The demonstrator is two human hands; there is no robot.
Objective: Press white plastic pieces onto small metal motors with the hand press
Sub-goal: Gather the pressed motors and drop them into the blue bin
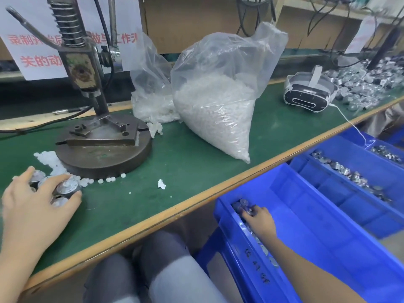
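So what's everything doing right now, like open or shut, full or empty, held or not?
Grey metal hand press: lever angled up, no hand on it.
Large clear plastic bag of white pieces: open, partly full.
Smaller clear plastic bag: open, slumped.
Left hand: grips round silver motors on the green mat.
Right hand: pinches grey motors inside the near blue plastic bin.
White headset: lying on the mat, corded.

I see the hand press [96, 119] upright at far left: dark round base flat on the green mat [185, 171], coil spring on top, lever angled up-left. Loose white plastic pieces [54, 162] ring the base's near-left edge; more fill 2 clear bags [218, 62] to its right. Shiny, round small metal motors [66, 186] cluster in the grip of my left hand [37, 206]; others lie in the near-right blue bin [306, 226], gripped by my right hand [259, 217].
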